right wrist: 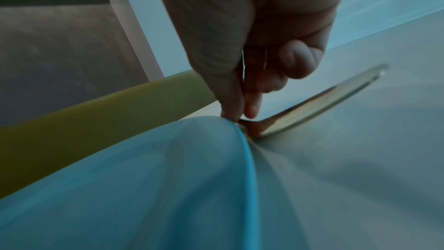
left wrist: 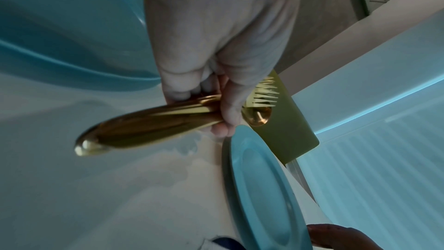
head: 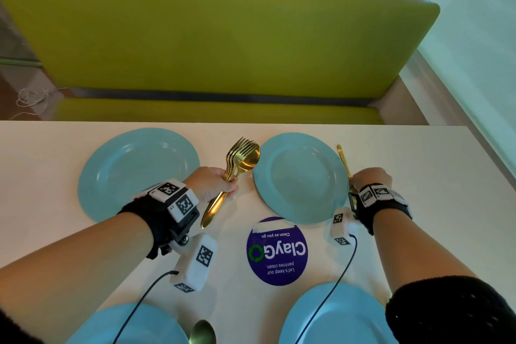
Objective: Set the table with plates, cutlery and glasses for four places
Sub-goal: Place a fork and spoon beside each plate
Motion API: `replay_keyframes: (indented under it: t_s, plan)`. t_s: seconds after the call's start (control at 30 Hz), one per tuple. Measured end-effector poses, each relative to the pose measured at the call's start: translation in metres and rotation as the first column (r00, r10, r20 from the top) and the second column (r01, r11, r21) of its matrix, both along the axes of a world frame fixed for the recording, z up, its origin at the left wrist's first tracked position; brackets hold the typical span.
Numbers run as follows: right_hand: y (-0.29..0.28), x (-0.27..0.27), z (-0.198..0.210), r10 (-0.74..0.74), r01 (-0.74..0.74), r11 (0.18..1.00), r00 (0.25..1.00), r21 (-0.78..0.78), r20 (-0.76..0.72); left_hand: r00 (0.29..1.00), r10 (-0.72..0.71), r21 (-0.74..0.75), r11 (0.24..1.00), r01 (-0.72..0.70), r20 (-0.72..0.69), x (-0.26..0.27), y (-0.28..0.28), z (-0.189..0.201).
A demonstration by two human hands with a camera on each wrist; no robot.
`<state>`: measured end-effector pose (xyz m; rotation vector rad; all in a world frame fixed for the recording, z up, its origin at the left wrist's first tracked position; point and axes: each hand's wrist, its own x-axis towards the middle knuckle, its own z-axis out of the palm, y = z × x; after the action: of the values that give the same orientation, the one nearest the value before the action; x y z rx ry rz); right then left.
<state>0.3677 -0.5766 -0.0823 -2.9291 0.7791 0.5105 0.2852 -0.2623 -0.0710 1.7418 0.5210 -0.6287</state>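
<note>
Gold cutlery going down beside blue plates on the white table [head: 42, 153].
Left hand [head: 208, 183] grips a bundle of gold forks and a spoon [head: 240, 160] between the two far plates; right hand [head: 370, 177] pinches one gold utensil [head: 343, 159], lying just right of the far-right plate [head: 297, 176], near the table's far right corner.

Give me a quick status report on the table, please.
Left hand grips gold cutlery bundle. Right hand pinches one gold piece beside far right plate. No glasses visible.
</note>
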Motion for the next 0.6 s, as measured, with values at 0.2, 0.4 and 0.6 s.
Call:
replay_keyframes:
  t_s: [0.2, 0.4, 0.6]
  plan:
    - [0.001, -0.009, 0.019, 0.029, -0.043, 0.992, 0.992, 0.122, 0.121, 1.000, -0.025, -0.012, 1.000, 0.025, 0.005, -0.008, 0.001, 0.003]
    - [0.051, -0.041, 0.041, 0.173, -0.239, 0.936, 0.952, 0.260, 0.253, 1.000, -0.013, -0.016, 1.000, 0.013, 0.009, -0.022, -0.003, 0.010]
    - [0.133, -0.099, 0.067, 0.426, -0.508, 0.798, 0.856, 0.325, 0.293, 0.998, -0.049, -0.056, 0.997, 0.052, 0.041, -0.047, 0.006, 0.029]
